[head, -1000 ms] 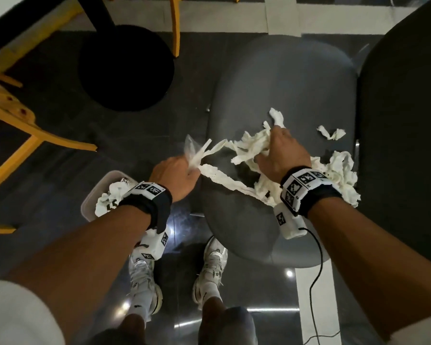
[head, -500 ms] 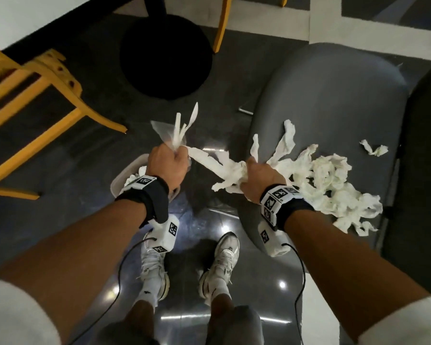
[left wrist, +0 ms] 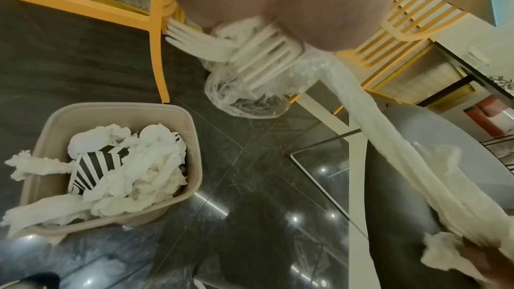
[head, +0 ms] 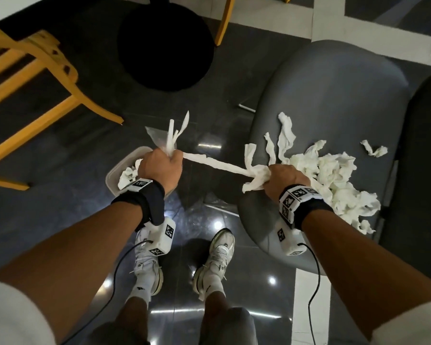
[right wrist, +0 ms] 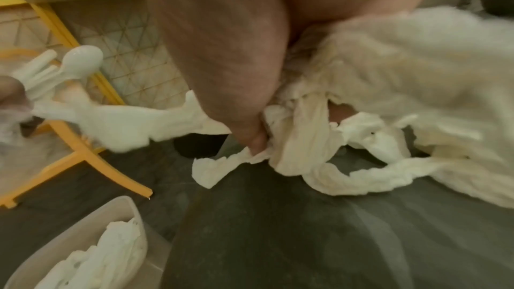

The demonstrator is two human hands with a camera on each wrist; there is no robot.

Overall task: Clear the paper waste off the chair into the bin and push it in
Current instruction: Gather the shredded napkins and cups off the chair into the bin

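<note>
A pile of torn white paper [head: 334, 180] lies on the grey chair seat [head: 334, 90], with a small scrap [head: 373, 150] apart at the right. My right hand [head: 279, 178] grips a wad at the pile's left end [right wrist: 300, 140]. A twisted paper strip [head: 214, 165] stretches taut from it to my left hand [head: 167, 158]. That hand also grips white plastic forks [left wrist: 264, 56] and a clear wrapper [left wrist: 244, 100]. It hovers over the beige bin [head: 112, 175] on the floor. Inside the bin [left wrist: 192, 140] are paper and a striped box.
Yellow wooden chairs [head: 35, 70] stand at the left, and a round black table base [head: 164, 46] lies beyond the bin. A black chair back [head: 423, 170] borders the seat's right side. My feet in white shoes [head: 214, 260] stand on glossy dark floor between bin and chair.
My left hand has moved left off the chair edge to above the bin. The right hand dragged its wad to the seat's left edge, and the strip between them is pulled taut.
</note>
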